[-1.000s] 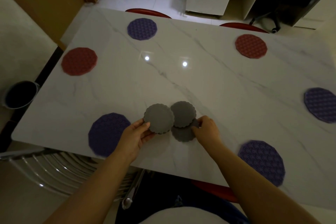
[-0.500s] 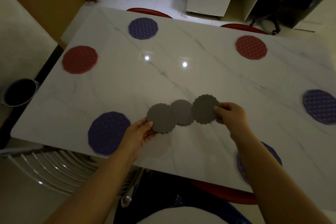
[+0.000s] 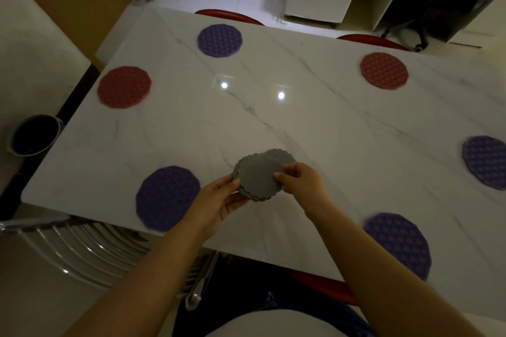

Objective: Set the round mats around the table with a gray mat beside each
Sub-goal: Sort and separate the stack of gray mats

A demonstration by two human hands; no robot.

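Both hands hold a stack of gray scalloped round mats (image 3: pixel 260 174) above the white marble worktop (image 3: pixel 315 128): left hand (image 3: pixel 219 200) grips its left edge, right hand (image 3: pixel 299 182) pinches the right edge

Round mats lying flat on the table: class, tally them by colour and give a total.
Purple mats: 4
Red mats: 2
Total: 6
Gray mats: held in a stack off the table, number unclear, so not counted.
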